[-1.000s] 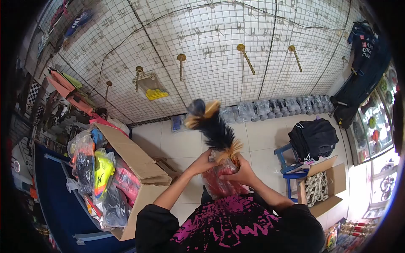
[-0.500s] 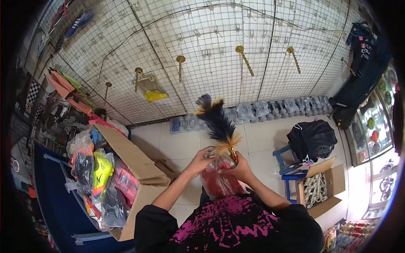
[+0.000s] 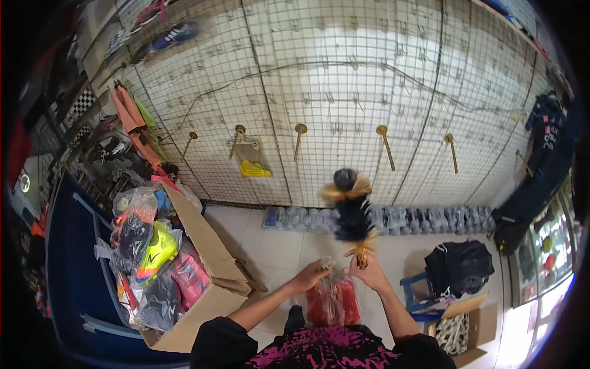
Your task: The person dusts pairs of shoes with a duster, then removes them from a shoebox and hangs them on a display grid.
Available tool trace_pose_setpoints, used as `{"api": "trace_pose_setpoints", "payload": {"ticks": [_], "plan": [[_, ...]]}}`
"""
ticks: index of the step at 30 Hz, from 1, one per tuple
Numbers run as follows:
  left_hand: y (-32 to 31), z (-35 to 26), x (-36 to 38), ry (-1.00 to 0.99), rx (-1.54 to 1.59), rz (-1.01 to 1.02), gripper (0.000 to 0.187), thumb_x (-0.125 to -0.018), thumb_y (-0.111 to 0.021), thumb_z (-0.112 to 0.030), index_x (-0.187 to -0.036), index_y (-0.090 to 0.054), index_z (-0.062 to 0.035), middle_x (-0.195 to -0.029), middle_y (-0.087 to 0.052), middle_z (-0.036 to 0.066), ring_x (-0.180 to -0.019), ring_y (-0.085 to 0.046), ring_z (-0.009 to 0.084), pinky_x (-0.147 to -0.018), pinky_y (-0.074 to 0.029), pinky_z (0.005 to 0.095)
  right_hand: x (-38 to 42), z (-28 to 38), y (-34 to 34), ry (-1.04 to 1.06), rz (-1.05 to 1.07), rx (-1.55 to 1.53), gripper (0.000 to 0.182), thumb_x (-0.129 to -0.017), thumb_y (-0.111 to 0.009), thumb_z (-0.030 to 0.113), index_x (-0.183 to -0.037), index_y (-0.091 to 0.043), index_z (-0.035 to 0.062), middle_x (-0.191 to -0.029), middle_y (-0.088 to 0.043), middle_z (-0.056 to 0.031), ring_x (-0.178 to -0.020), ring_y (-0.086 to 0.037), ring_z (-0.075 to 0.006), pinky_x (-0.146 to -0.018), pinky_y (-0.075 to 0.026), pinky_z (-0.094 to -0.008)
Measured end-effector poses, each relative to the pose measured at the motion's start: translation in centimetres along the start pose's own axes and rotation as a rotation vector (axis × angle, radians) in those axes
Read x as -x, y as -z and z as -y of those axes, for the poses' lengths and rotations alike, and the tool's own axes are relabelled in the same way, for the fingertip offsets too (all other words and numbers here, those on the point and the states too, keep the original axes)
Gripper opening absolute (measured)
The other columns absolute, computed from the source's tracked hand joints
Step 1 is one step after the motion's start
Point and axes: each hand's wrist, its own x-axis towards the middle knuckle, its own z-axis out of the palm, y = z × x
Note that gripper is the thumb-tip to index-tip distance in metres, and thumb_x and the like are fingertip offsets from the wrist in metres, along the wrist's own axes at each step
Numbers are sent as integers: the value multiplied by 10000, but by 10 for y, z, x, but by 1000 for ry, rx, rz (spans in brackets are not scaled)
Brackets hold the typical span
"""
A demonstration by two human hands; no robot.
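A clear plastic bag with red contents (image 3: 333, 301) hangs in front of my body. My left hand (image 3: 312, 274) is closed on the gathered top of this bag, at its left side. My right hand (image 3: 367, 275) is closed round the handle of a feather duster (image 3: 354, 215), beside the bag's upper right. The duster stands upright, with black feathers in the middle and tan ones at both ends. Whether my right fingers also touch the bag is hard to make out.
An open cardboard box (image 3: 203, 246) of plastic-wrapped shoes stands at left. Wrapped items (image 3: 393, 220) line the foot of the wire grid wall (image 3: 344, 92). At right are a black bag (image 3: 460, 266) on a blue stool (image 3: 416, 289) and a box of white items (image 3: 453, 333).
The view has tilted up. My hands have moved slightly apart, the right one lifting away from the bag's front. The duster has turned more upright.
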Motion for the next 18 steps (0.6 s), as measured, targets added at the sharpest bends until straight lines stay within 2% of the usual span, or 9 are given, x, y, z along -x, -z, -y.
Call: {"api": "trace_pose_setpoints", "payload": {"ticks": [2,3,4,5,6,9,12,15,18], "plan": [[-14,-9,5,-116,46,-18,482,-1035,-555,-331,-1404,-498,-27,-1274,-608,71,-1178,-526,162,-1045,-404,343,-2,20,-7,-9,103,74,227,-793,-848,110,-922,-679,30,-806,-652,33,-732,-561,-52,-642,-450,-244],[3,-5,2,33,-191,187,557,-1051,-508,-398,-1468,-422,-39,-1352,-564,105,-1247,-500,196,-1085,-370,349,1,36,-16,12,130,53,240,-788,-853,114,-943,-694,24,-812,-656,29,-743,-563,-50,-644,-454,-247],[3,0,9,34,-265,177,578,-1057,-478,-416,-1495,-382,-51,-1395,-527,120,-1288,-474,219,-1107,-346,352,0,43,-20,33,158,33,255,-784,-858,118,-965,-710,17,-819,-661,25,-754,-565,-48,-645,-458,-250],[2,6,15,35,-339,168,600,-1063,-448,-435,-1521,-342,-63,-1437,-491,134,-1328,-447,243,-1130,-322,355,-3,29,-14,31,185,190,349,-777,-869,143,-1054,-715,-4,-848,-677,18,-787,-576,-51,-694,-481,-248],[6,24,13,48,-309,219,598,-1068,-436,-412,-1536,-315,-61,-1504,-434,137,-1390,-392,241,-1153,-299,353,-5,34,-15,30,214,224,349,-778,-869,149,-1049,-713,-6,-850,-677,19,-793,-578,-51,-706,-486,-248],[-5,-64,40,246,-342,276,574,-1067,-434,-409,-1496,-367,-34,-1493,-451,173,-1373,-425,263,-1140,-320,377,-3,57,-24,-70,309,274,380,-777,-870,140,-1071,-694,-24,-882,-684,15,-838,-587,-54,-766,-502,-249],[1,-15,32,-75,-619,214,556,-1060,-449,-397,-1441,-404,6,-1463,-457,206,-1366,-424,303,-1145,-301,404,-10,55,-30,42,366,205,397,-782,-864,141,-1108,-692,-5,-890,-694,-8,-850,-591,-65,-753,-501,-252],[7,-15,33,-168,-871,241,735,-1045,-476,-420,-1543,-209,50,-1573,-301,235,-1468,-284,340,-1217,-187,438,-10,74,-38,37,359,67,397,-793,-842,91,-1144,-681,-1,-966,-719,-25,-901,-611,-78,-800,-515,-262],[-5,-27,35,-522,-742,-117,828,-1013,-558,-413,-1544,-156,79,-1598,-227,262,-1486,-237,374,-1219,-167,445,-15,53,-38,119,386,95,353,-813,-807,64,-1135,-679,-2,-948,-715,-20,-877,-601,-75,-794,-511,-266]]}}
